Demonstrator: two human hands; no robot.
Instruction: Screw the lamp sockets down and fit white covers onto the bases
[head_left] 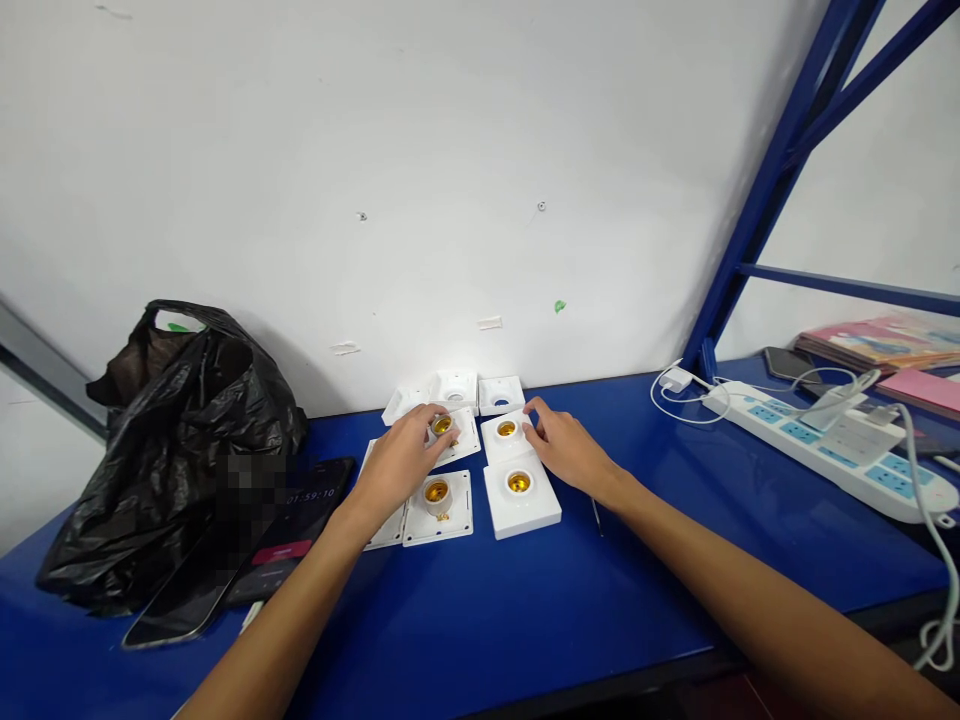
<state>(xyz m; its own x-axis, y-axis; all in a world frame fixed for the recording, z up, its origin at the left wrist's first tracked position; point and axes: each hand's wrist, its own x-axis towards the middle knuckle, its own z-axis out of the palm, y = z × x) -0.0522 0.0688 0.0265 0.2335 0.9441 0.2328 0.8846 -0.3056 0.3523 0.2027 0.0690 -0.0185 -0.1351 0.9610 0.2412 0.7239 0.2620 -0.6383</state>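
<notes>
The near covered lamp holder (524, 514) is being taken as landmark. Just behind it, the far covered lamp holder (492, 440) is being touched at its right edge by the right hand (566, 447), thumb and forefinger being held partly apart; whether it is being pinched cannot be told. Behind and to the left of the landmark, the round socket (443, 424) on the far uncovered plate (468, 432) is being ringed by the curled thumb and fingers of the left hand (405, 450). To the landmark's left, the near uncovered plate (459, 522) is being touched by neither hand. To its right, a thin tool (598, 517) is being partly hidden by the right forearm. Handling, as judged: light, stiff, smooth, probably somewhat slippery parts are being dealt with; thin plate corners are being considered crackable. Opposite side walls are being favoured for covered units, the socket's outer collar for uncovered ones.
</notes>
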